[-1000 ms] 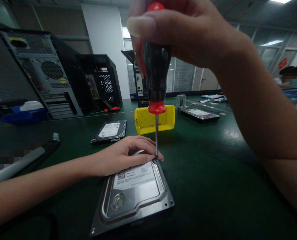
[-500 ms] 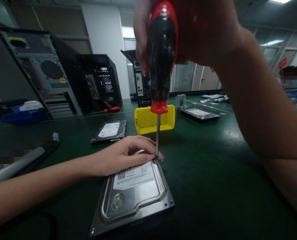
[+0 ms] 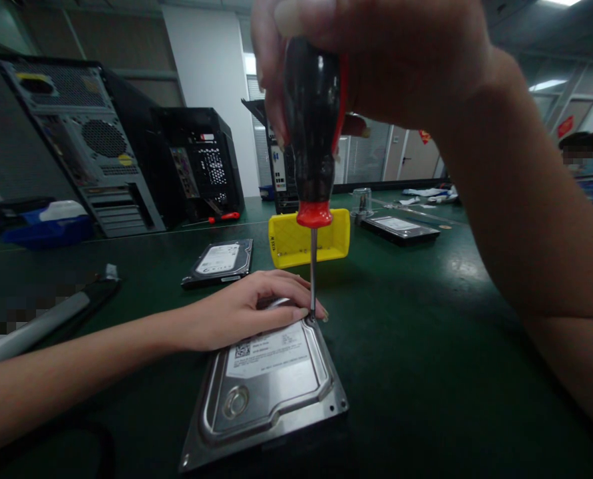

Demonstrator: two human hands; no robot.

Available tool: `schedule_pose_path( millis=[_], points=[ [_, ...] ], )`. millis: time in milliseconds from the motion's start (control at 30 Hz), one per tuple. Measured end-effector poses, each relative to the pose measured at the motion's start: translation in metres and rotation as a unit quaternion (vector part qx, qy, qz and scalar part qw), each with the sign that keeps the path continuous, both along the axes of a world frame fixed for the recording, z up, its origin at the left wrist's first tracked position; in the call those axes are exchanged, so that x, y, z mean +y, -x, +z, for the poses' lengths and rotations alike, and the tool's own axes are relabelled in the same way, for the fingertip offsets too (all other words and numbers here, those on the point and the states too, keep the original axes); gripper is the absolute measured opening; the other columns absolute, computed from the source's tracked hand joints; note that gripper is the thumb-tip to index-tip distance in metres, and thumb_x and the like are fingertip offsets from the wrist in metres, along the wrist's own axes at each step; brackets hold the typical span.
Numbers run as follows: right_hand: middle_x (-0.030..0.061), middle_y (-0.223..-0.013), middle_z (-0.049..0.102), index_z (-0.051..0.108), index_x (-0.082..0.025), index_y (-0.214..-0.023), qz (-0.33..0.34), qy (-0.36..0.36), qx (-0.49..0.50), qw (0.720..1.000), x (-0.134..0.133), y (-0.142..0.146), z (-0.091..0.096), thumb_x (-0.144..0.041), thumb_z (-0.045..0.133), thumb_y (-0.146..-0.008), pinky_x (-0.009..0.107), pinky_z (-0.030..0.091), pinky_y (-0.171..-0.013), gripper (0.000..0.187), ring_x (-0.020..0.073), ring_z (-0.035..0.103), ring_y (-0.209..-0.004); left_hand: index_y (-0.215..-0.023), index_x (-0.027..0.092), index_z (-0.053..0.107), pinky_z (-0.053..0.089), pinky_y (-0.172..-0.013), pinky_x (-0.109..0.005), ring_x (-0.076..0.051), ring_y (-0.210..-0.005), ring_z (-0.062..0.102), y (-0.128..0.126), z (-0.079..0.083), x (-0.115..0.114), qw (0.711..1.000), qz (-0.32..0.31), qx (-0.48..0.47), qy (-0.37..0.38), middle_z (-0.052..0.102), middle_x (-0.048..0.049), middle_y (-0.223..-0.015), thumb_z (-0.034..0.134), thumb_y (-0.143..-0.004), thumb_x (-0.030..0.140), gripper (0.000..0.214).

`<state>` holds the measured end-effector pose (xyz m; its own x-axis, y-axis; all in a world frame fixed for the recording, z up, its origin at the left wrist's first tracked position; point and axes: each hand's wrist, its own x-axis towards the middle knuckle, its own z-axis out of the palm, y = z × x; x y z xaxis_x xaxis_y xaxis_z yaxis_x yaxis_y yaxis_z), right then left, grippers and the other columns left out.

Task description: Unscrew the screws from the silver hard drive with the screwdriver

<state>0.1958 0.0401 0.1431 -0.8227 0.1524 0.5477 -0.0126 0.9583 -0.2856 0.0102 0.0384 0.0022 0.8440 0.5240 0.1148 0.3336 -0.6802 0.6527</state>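
Observation:
A silver hard drive with a white label lies flat on the green table in front of me. My left hand is laid across its far part, thumb on top and fingers over the far edge, holding it. My right hand is closed round the handle of a red and black screwdriver. The shaft points straight down, and its tip meets the far right corner of the drive, close to my left fingertips. The screw under the tip is hidden.
Behind stands a yellow tray with small screws. Two more hard drives lie at the left and right. Several computer cases line the back. A small red-handled tool and a blue container sit at left.
My right hand has shifted its grip, with the thumb now across the top of the handle. The screwdriver handle has leaned slightly left. My left hand and the hard drive have stayed in place.

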Motion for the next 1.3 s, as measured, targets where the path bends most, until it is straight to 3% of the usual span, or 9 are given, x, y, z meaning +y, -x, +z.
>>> schedule_pose_path(
  millis=[233, 367, 533, 667, 800, 967, 1300],
  points=[
    [-0.0056, -0.081, 0.048, 0.037, 0.003, -0.087, 0.042, -0.01, 0.008, 0.999, 0.012, -0.002, 0.002, -0.009, 0.018, -0.078, 0.002, 0.04, -0.069, 0.024, -0.0091, 0.052, -0.069, -0.11, 0.024, 0.065, 0.034, -0.105, -0.034, -0.019, -0.118, 0.049, 0.0, -0.001, 0.0, 1.0, -0.003, -0.004, -0.007, 0.062, -0.0014, -0.115, 0.047, -0.096, 0.022, 0.023],
    [-0.0059, -0.086, 0.051, 0.039, 0.008, -0.094, 0.061, -0.027, -0.003, 0.998, 0.019, -0.006, 0.005, -0.022, 0.035, -0.078, 0.0, 0.04, -0.075, 0.035, -0.0102, 0.052, -0.076, -0.11, 0.025, 0.065, 0.034, -0.106, -0.034, -0.019, -0.118, 0.049, 0.0, -0.001, 0.0, 1.0, -0.005, -0.004, -0.008, 0.062, -0.001, -0.115, 0.047, -0.096, 0.022, 0.023],
    [-0.0056, -0.091, 0.052, 0.037, 0.012, -0.108, 0.044, -0.045, 0.002, 0.998, 0.019, -0.008, 0.004, -0.02, 0.031, -0.081, 0.001, 0.041, -0.076, 0.042, -0.0107, 0.054, -0.074, -0.11, 0.025, 0.065, 0.034, -0.106, -0.037, -0.021, -0.118, 0.049, 0.0, 0.0, 0.001, 1.0, -0.002, -0.003, -0.011, 0.062, -0.002, -0.115, 0.047, -0.096, 0.023, 0.023],
    [-0.0056, -0.086, 0.053, 0.04, 0.013, -0.107, 0.038, -0.03, 0.007, 0.999, 0.014, -0.009, 0.004, -0.017, 0.031, -0.08, -0.001, 0.041, -0.073, 0.041, -0.0103, 0.054, -0.074, -0.11, 0.026, 0.065, 0.034, -0.106, -0.036, -0.02, -0.119, 0.049, -0.001, 0.0, 0.0, 1.0, 0.0, 0.0, -0.009, 0.062, -0.0012, -0.116, 0.047, -0.096, 0.023, 0.023],
    [-0.0048, -0.09, 0.055, 0.044, 0.012, -0.109, -0.006, -0.059, 0.006, 0.998, 0.012, -0.01, 0.006, -0.012, 0.024, -0.079, 0.001, 0.042, -0.07, 0.043, -0.0102, 0.051, -0.069, -0.11, 0.025, 0.065, 0.034, -0.107, -0.036, -0.02, -0.12, 0.048, 0.0, -0.001, 0.0, 1.0, 0.0, 0.0, -0.01, 0.062, -0.001, -0.116, 0.047, -0.096, 0.023, 0.023],
    [-0.004, -0.095, 0.054, 0.044, 0.011, -0.114, 0.007, -0.113, 0.016, 0.993, 0.016, -0.014, 0.004, -0.011, 0.017, -0.077, 0.006, 0.043, -0.082, 0.05, -0.0101, 0.053, -0.078, -0.111, 0.025, 0.065, 0.034, -0.106, -0.037, -0.021, -0.12, 0.048, 0.001, -0.001, 0.001, 1.0, -0.003, 0.001, -0.007, 0.062, -0.0022, -0.116, 0.046, -0.096, 0.023, 0.024],
    [-0.0051, -0.084, 0.051, 0.044, 0.011, -0.109, -0.001, -0.127, 0.006, 0.992, 0.015, -0.015, 0.003, -0.016, 0.026, -0.082, 0.001, 0.042, -0.073, 0.042, -0.0098, 0.052, -0.071, -0.111, 0.022, 0.067, 0.035, -0.107, -0.04, -0.021, -0.115, 0.052, 0.0, -0.001, 0.002, 0.999, -0.021, -0.007, -0.023, 0.064, -0.0037, -0.115, 0.047, -0.096, 0.023, 0.025]
  ],
)
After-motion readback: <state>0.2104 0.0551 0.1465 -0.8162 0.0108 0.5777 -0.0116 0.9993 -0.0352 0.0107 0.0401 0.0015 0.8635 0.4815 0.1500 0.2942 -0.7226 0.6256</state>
